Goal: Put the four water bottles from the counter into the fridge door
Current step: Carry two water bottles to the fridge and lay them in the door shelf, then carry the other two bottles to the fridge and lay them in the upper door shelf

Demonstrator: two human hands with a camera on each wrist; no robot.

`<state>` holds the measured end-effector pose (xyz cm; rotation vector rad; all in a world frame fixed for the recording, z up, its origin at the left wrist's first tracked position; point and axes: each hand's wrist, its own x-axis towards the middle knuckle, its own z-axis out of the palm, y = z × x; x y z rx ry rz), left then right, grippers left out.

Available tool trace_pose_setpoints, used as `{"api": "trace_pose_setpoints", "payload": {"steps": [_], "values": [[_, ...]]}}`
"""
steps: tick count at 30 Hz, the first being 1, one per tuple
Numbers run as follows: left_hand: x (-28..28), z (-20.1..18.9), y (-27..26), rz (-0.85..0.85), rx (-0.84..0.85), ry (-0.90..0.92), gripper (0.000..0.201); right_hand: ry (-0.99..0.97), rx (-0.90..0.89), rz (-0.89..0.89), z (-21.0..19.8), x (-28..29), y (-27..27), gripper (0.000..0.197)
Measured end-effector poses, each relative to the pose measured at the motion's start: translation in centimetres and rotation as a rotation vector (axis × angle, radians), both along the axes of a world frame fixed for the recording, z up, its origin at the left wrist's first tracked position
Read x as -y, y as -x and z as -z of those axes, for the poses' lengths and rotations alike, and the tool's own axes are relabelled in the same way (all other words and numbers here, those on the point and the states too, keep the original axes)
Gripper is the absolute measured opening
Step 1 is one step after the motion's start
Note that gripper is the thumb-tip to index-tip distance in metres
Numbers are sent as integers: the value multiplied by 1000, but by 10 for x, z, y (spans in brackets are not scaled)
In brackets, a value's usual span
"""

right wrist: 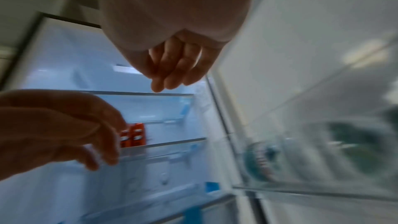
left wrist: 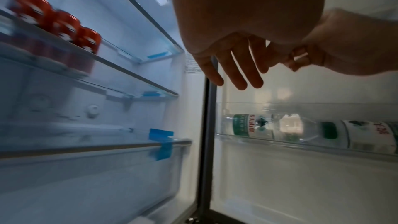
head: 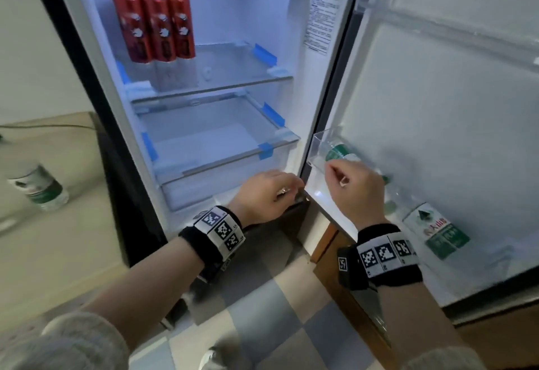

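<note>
My hands are both empty. My left hand [head: 269, 194] hovers with its fingers loosely spread in front of the bottom of the open fridge [head: 204, 77], and my right hand [head: 354, 187] hangs with its fingers loosely curled just beside the near corner of the clear door bin [head: 316, 147], gripping nothing.

Two water bottles lie on their sides in that bin. One bottle [left wrist: 247, 125] is at the hinge end, the other bottle [left wrist: 366, 134] further along toward the door's free edge. Both carry green and white labels with red characters, too blurred for me to read. A third bottle [head: 38, 185] with the same green label stands on the tabletop [head: 58, 238] to the left of the fridge, near its front edge.

Three red cans [head: 154, 25] stand together at the left end of the upper glass shelf [head: 233, 80]; their print is unreadable. A white sticker [head: 323, 13] of fine text is on the fridge's right inner wall, and blue tape [head: 264, 54] marks the shelf ends.

The head view alone shows the tabletop bottle and my wristbands [head: 218, 229] with black-and-white square codes. The left wrist view shows both bottles lying end to end; the right wrist view is badly smeared.
</note>
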<state>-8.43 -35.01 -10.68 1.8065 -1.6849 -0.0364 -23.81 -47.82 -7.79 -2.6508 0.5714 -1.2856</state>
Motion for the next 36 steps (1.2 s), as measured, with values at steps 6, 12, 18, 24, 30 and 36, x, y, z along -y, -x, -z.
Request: {"api": "trace_pose_setpoints", "payload": {"steps": [6,12,18,24,30,36], "values": [[-93,0,-45,-212,-9,-54,40,89,-35,-500,5,-99,-99,19],[-210,6,-93,-467,-28,-88,40,94,7,-690,12,-202,-180,23],[-333,8,-150,-735,-11,-124,22,-151,-124,-664,21,-297,-259,26],[-418,24,-203,-1012,-166,-78,25,-532,-401,-573,33,-343,-320,20],[-444,44,-241,-1123,-384,-125,59,-671,-647,-374,53,-346,-371,46],[-434,50,-290,-1201,-648,-49,91,-757,-713,-305,68,-341,-430,72]]}}
